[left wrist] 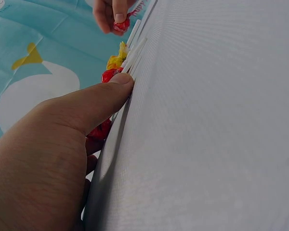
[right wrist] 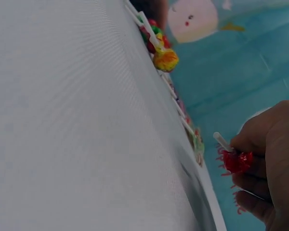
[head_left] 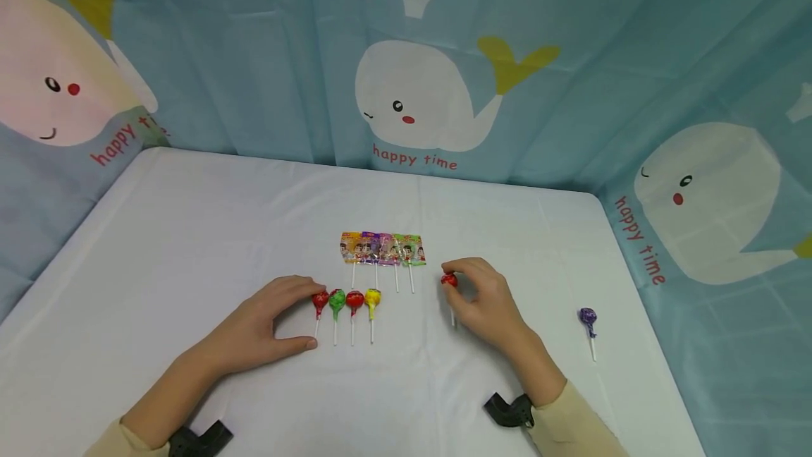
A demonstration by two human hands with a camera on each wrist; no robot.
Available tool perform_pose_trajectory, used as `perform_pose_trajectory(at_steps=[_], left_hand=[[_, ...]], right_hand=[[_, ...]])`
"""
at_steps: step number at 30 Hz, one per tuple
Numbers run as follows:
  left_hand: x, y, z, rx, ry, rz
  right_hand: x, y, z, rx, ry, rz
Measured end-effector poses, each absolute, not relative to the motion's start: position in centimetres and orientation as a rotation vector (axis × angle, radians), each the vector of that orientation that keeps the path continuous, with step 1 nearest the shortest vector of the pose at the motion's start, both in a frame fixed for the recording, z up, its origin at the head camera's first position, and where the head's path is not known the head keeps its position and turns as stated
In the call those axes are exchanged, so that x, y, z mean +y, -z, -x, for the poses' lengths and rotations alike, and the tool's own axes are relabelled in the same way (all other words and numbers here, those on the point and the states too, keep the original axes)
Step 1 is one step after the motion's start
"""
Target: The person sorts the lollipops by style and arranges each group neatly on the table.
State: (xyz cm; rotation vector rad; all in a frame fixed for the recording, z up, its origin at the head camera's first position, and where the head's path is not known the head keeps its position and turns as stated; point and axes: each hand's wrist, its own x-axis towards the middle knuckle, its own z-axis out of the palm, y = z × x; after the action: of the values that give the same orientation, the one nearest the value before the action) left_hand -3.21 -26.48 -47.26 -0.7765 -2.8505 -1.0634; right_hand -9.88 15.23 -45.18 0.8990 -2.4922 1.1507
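My right hand (head_left: pixel 485 302) pinches a red lollipop (right wrist: pixel 237 162) between thumb and fingers, its white stick pointing out past the thumb in the right wrist view. My left hand (head_left: pixel 263 323) lies at the left end of a row of lollipops, fingertips at the head of the leftmost red lollipop (head_left: pixel 320 300), thumb apart from them near the stick ends. Beside it in the row are a green lollipop (head_left: pixel 337 300), another red lollipop (head_left: pixel 355 300) and a yellow lollipop (head_left: pixel 373 298). Their sticks point toward me.
Behind the row lie several flat-wrapped lollipops (head_left: pixel 383 248) side by side, orange, purple, pink and green. A purple lollipop (head_left: pixel 588 317) lies alone at the right of the white table (head_left: pixel 222 217). A blue whale-print curtain (head_left: pixel 285 90) stands along the table's back and sides.
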Motion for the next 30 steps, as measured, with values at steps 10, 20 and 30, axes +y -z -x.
perform_pose_trajectory(at_steps=[10, 20, 30], left_hand=[[-26.6, 47.2, 3.2, -2.835, 1.067, 0.784], [-26.5, 47.3, 3.1, -2.836, 1.056, 0.779], [-26.6, 47.5, 3.2, -2.846, 1.067, 0.773]], right_hand=[[13.4, 45.1, 9.9, -2.406, -1.164, -0.971], [11.6, 45.2, 9.7, -2.398, -1.200, -1.022], [9.7, 45.1, 9.5, -2.399, -1.211, -1.071]])
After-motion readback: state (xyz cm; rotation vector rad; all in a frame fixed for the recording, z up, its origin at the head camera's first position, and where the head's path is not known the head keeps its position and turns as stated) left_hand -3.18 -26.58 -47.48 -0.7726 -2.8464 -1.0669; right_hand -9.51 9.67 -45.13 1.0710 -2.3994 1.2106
